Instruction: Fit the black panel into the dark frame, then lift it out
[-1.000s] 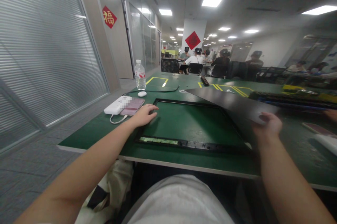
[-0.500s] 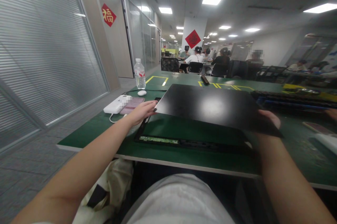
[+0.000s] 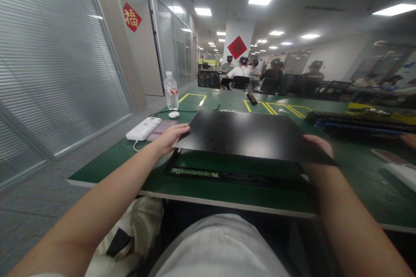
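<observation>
A flat, black rectangular panel (image 3: pixel 243 134) with a glossy sheen is held level above the green table. My left hand (image 3: pixel 173 136) grips its left edge, thumb and fingers closed on it. At the right edge, my right hand (image 3: pixel 320 146) is closed round the panel, its fingers partly hidden beneath. Below the panel lies a thin black frame (image 3: pixel 253 179) with a green circuit board strip (image 3: pixel 195 172) along its near side. The panel covers the frame's far part.
Left on the green table (image 3: pixel 107 168) are a white power bank (image 3: pixel 143 128), a pink phone (image 3: pixel 161 130), a white mouse-like object (image 3: pixel 173 115) and a water bottle (image 3: pixel 170 91). Black strips (image 3: pixel 357 122) lie at right, near another person's hand (image 3: pixel 407 140). People sit behind.
The panel has come lower and nearer to me, and has shifted left, with both hands still on it. A cable end and small white bits now show behind it.
</observation>
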{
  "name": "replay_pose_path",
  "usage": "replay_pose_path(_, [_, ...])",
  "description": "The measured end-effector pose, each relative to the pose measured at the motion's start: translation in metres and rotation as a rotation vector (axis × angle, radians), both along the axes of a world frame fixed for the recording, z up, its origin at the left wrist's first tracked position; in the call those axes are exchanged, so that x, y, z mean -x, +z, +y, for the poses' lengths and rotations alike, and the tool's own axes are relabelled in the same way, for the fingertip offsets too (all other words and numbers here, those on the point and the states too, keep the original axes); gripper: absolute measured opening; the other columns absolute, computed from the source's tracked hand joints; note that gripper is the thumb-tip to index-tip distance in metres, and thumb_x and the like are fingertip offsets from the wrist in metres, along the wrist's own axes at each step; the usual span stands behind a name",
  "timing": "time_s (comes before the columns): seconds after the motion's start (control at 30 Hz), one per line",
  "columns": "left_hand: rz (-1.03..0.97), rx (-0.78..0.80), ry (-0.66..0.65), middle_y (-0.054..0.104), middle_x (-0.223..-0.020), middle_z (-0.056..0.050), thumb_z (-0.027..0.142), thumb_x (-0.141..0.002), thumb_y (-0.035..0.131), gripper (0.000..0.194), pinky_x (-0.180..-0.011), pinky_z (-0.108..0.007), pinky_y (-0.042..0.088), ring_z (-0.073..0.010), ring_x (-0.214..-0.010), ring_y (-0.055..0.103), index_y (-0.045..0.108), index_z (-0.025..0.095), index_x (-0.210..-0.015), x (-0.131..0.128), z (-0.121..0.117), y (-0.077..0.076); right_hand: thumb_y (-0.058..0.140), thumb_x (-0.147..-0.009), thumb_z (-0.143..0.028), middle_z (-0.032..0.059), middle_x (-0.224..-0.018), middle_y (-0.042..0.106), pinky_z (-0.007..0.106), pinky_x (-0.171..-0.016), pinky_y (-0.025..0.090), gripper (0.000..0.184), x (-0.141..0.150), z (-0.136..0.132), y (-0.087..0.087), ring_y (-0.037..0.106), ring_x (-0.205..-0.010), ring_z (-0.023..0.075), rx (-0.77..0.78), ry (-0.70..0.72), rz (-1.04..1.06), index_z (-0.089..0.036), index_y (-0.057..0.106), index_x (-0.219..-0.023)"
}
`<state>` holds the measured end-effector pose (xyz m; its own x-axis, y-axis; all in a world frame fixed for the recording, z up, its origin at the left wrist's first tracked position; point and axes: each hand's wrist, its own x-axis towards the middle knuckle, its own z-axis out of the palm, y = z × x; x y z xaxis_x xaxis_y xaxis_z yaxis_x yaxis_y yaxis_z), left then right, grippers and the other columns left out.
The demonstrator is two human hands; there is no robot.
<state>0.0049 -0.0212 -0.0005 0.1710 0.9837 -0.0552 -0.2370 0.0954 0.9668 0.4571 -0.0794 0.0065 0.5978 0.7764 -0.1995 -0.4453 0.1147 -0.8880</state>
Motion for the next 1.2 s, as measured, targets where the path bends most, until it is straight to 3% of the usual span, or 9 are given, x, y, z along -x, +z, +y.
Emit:
replay_pose_path(0.17, [-0.031,0.002,0.053,0.076,-0.085,-0.006,0.018,-0.068,0.075,0.034,-0.053,-0.023,0.049,-0.0157,-0.062,0.067,0.072,0.013,-0.101,0.009,0.005,0.004,0.059,-0.079,-0.010,0.0052,-0.067,0.070,0.030,-0.052,0.056,0.012,0.008,0.000,-0.004,0.064,-0.054,0.0193,0.137,0.293,-0.046,-0.016,0.066,-0.087])
replay_pose_path(0.3, [-0.080,-0.048,0.099,0.073,-0.077,-0.004,0.014,-0.064,0.068,0.029,-0.050,-0.023,0.047,-0.0149,-0.057,0.064,0.072,0.013,-0.093,0.011,0.004,0.012,0.059,-0.078,-0.014,0.0059,-0.078,0.074,0.038,-0.059,0.059,0.025,0.006,0.003,-0.013,0.070,-0.062,0.0237,0.180,0.593,-0.062,-0.019,0.068,-0.100])
replay_pose_path(0.4, [-0.092,-0.080,0.148,0.072,-0.075,-0.003,0.014,-0.062,0.066,0.029,-0.049,-0.023,0.046,-0.0143,-0.055,0.061,0.071,0.013,-0.090,0.013,0.003,0.017,0.058,-0.080,-0.017,0.0070,-0.080,0.074,0.038,-0.065,0.060,0.024,0.004,0.006,-0.017,0.071,-0.066,0.0230,0.166,0.682,-0.041,-0.017,0.068,-0.102])
replay_pose_path(0.53, [-0.131,-0.088,0.197,0.070,-0.073,0.000,0.014,-0.058,0.065,0.031,-0.053,-0.024,0.047,-0.0131,-0.055,0.059,0.069,0.013,-0.089,0.017,0.003,0.017,0.057,-0.081,-0.015,0.0108,-0.082,0.073,0.032,-0.062,0.059,0.027,0.002,0.011,-0.017,0.070,-0.067,0.0214,0.106,0.578,-0.111,-0.013,0.066,-0.106])
replay_pose_path(0.67, [-0.085,-0.083,0.202,0.067,-0.070,0.002,0.015,-0.053,0.063,0.031,-0.053,-0.024,0.046,-0.0137,-0.057,0.059,0.065,0.014,-0.084,0.019,0.004,0.015,0.056,-0.083,-0.019,0.0148,-0.084,0.073,0.032,-0.055,0.057,0.033,0.000,0.012,-0.016,0.071,-0.067,0.0246,0.150,0.475,-0.192,-0.016,0.061,-0.115])
replay_pose_path(0.9, [0.047,-0.048,0.251,0.065,-0.073,0.003,0.014,-0.048,0.059,0.035,-0.055,-0.026,0.047,-0.0184,-0.066,0.062,0.061,0.018,-0.083,0.018,0.003,0.015,0.055,-0.083,-0.024,0.0121,-0.075,0.073,0.027,-0.049,0.053,0.037,-0.002,0.008,-0.015,0.070,-0.062,0.0225,0.165,0.371,-0.293,-0.019,0.062,-0.119])
replay_pose_path(1.2, [0.197,-0.090,0.234,0.063,-0.065,0.001,0.019,-0.045,0.060,0.034,-0.056,-0.031,0.049,-0.0212,-0.061,0.062,0.061,0.019,-0.079,0.016,0.004,0.015,0.062,-0.079,-0.025,0.0112,-0.064,0.072,0.016,-0.031,0.029,0.027,-0.005,0.014,-0.020,0.048,-0.037,0.0115,0.196,0.305,-0.354,-0.017,0.064,-0.104])
